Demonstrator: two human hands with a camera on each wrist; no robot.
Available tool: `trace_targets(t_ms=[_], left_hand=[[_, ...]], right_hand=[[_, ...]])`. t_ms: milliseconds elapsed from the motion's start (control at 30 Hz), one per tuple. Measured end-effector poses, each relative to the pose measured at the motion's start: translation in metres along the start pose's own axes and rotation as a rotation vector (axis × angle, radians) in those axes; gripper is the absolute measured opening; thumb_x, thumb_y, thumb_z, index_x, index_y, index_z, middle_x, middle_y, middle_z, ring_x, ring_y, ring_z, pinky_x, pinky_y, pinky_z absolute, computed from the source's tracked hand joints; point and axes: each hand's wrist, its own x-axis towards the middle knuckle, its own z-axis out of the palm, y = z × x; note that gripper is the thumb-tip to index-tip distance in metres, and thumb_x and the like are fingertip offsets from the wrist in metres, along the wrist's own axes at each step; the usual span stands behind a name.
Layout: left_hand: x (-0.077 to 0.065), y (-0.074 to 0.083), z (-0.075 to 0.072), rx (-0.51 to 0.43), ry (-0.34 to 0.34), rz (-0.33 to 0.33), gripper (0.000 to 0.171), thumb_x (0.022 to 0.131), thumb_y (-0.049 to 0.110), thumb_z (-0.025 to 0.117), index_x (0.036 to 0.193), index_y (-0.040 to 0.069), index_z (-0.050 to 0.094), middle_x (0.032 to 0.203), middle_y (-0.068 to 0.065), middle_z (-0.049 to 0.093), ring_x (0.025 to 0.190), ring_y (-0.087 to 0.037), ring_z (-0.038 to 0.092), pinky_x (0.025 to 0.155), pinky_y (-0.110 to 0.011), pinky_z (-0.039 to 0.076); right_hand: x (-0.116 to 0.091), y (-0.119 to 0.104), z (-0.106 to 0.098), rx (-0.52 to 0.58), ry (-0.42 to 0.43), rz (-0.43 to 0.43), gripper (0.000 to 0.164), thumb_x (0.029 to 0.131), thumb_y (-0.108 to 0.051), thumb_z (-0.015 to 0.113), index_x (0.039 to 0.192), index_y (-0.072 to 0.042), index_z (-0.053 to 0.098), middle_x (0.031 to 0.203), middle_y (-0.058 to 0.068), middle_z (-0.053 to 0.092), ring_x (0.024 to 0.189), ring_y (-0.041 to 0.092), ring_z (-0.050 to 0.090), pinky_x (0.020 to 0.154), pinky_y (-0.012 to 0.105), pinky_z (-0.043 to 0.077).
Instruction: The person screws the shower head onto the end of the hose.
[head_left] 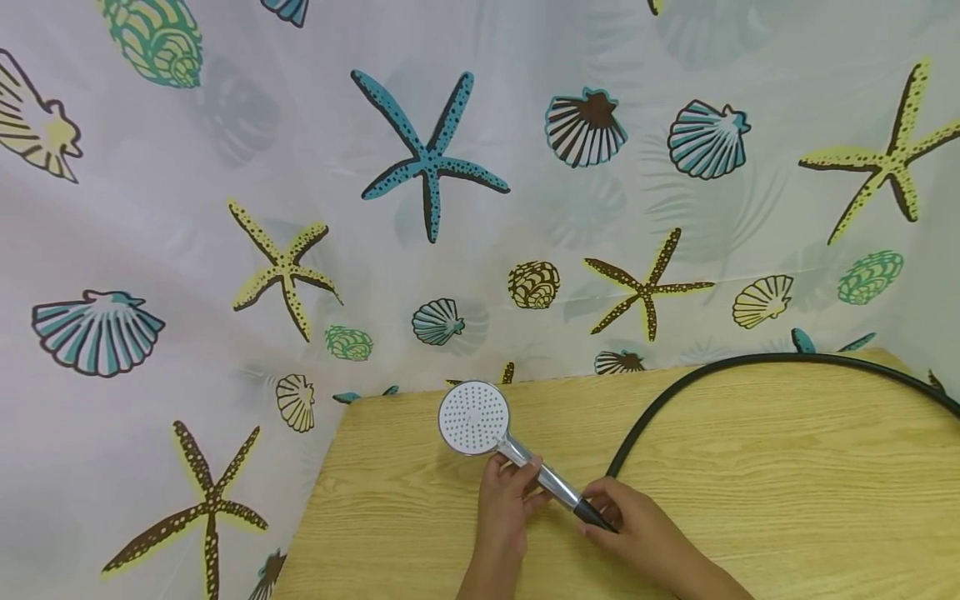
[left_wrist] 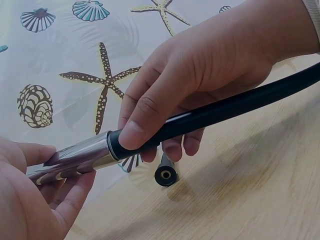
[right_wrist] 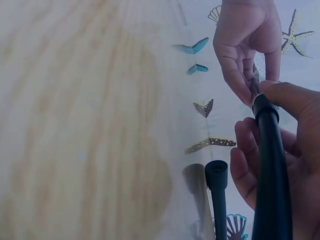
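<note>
A hand shower (head_left: 473, 418) with a round white spray face and chrome handle (head_left: 557, 486) is held over the wooden table, head toward the upper left. My left hand (head_left: 504, 508) grips the chrome handle, its thumb and fingers on opposite sides in the left wrist view. At the handle's lower end, my right hand (head_left: 633, 529) pinches a black hose end (head_left: 595, 517) between thumb and fingers. Hose and handle meet there; how firmly they are joined cannot be told. Beyond the right hand, another black hose end (left_wrist: 166, 175) with a small central hole shows.
The black hose (head_left: 750, 358) arcs over the table (head_left: 825, 467) and leaves at the right edge. Behind and left of the table hangs a white curtain (head_left: 495, 50) printed with starfish and shells.
</note>
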Motion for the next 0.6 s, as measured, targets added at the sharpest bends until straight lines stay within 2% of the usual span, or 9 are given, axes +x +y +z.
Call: trace_targets(t_ms=[233,600], left_hand=[[0.0008,-0.0012,-0.0005,-0.016,-0.006,0.003,0.046,0.092,0.01,0.072,0.13,0.001,0.048,0.101,-0.003,0.067,0.087,-0.015,0.072,0.077,-0.033,0.065],[0.0011,-0.0003,-0.0006,-0.017,0.003,0.005,0.049,0.092,0.01,0.072,0.133,0.0,0.047,0.103,-0.004,0.067,0.088,-0.015,0.072,0.079,-0.033,0.065]], right_hand=[[0.0002,-0.0014,0.0004,0.037,-0.004,-0.041,0.035,0.094,-0.025,0.073,0.123,-0.009,0.06,0.095,-0.002,0.068,0.081,0.003,0.063,0.072,0.018,0.057],[-0.0004,-0.002,0.0014,0.007,0.012,-0.05,0.035,0.094,-0.025,0.072,0.124,-0.011,0.059,0.093,-0.005,0.067,0.08,0.001,0.064,0.073,0.017,0.057]])
